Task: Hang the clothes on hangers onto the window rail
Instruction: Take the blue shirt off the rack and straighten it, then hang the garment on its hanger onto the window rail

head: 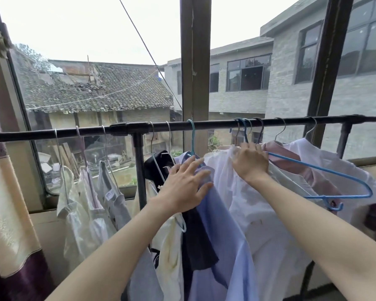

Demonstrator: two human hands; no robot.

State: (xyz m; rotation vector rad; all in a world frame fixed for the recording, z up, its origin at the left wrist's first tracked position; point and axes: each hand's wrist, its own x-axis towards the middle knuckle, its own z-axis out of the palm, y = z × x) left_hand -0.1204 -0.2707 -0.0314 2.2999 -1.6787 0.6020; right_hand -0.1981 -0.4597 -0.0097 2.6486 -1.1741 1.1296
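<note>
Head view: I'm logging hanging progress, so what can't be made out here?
- Right hand: its fingertips are buried in white cloth; what they pinch is unclear.
- Blue hanger: whether its hook sits on the rail is hidden by that hand.
- Black garment: mostly covered by the left hand and the blue shirt.
- Rail ends: cut off by the frame edges.

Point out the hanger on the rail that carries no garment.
The blue hanger by the right hand: its bare frame lies over the white and pink shirts. Every other hanger holds clothing.
</note>
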